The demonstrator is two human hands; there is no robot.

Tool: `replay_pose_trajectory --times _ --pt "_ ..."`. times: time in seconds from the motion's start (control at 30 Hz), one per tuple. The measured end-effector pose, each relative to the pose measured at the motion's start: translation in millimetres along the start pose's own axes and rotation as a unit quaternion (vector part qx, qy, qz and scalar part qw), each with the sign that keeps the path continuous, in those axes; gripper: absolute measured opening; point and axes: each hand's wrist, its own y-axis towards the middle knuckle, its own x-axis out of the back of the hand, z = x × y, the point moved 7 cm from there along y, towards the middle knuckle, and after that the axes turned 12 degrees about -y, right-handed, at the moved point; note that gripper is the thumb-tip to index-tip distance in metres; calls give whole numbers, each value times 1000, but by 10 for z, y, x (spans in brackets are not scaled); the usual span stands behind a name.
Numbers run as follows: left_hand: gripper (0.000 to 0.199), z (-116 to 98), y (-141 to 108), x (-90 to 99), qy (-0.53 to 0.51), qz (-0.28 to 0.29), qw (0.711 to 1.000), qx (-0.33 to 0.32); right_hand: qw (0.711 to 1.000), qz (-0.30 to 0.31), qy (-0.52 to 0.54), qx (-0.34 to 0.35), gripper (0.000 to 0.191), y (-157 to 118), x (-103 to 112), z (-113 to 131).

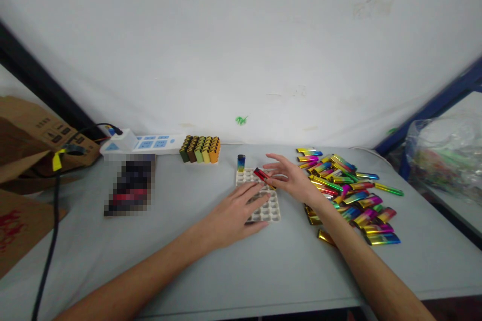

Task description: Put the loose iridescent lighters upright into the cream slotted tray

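Note:
A white tray with rows of small square pockets lies on the table in front of me. My left hand rests over its left side with fingers stretched out and apart, hiding part of the pockets. Above the tray's far half, my right hand pinches a shiny red lighter shell at its near end. The red shell is tilted, close to my left fingertips. One blue-and-gold lighter shell stands upright at the tray's far left corner.
Many metallic lighter shells lie in a loose pile at right. A block of upright shells stands by a white power strip. Cardboard bags and a black cable are left; a plastic bag is right.

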Motion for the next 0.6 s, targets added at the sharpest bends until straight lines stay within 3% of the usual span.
replay_pose_trajectory --times 0.23,0.37,0.6 --pt "56 9 -7 -13 2 -2 1000 1 999 9 -34 16 52 -21 -22 74" --pt "58 11 -9 -26 9 3 1000 1 999 17 -25 32 54 -26 15 110" --pt "57 -11 -1 -4 8 -1 1000 -8 991 -57 -121 31 43 -65 136 154"
